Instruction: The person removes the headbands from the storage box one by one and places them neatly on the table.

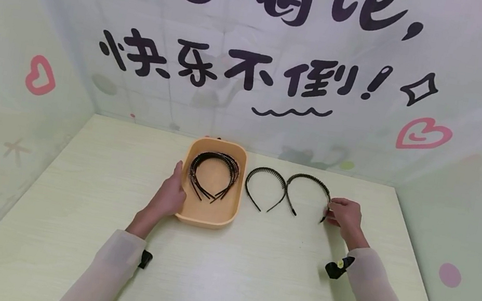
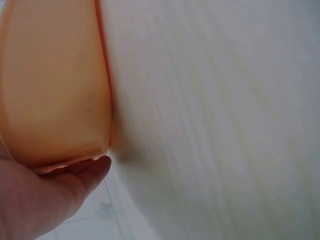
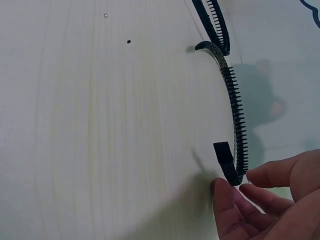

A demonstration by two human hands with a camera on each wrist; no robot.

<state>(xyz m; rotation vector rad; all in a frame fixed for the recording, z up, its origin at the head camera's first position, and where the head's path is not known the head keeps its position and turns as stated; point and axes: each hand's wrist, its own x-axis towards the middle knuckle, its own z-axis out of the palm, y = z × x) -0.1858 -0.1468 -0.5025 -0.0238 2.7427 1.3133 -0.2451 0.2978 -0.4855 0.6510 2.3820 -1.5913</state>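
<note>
My left hand holds the left side of an orange plastic basket, with its fingers along the outer wall. In the left wrist view, the left fingers touch the basket's side near its bottom edge. Several dark toothed headbands lie together inside the basket. To its right lies one black toothed headband. Beside it, another dark toothed headband has its right arm between the thumb and fingers of my right hand. The right wrist view shows that pinch close to one end of the headband.
A pale wood-grain table carries everything. Behind it rises a white printed cloth with black lettering, and cloth walls stand at both sides. Small dark wrist devices sit by the sleeves. A tiny black speck lies on the tabletop.
</note>
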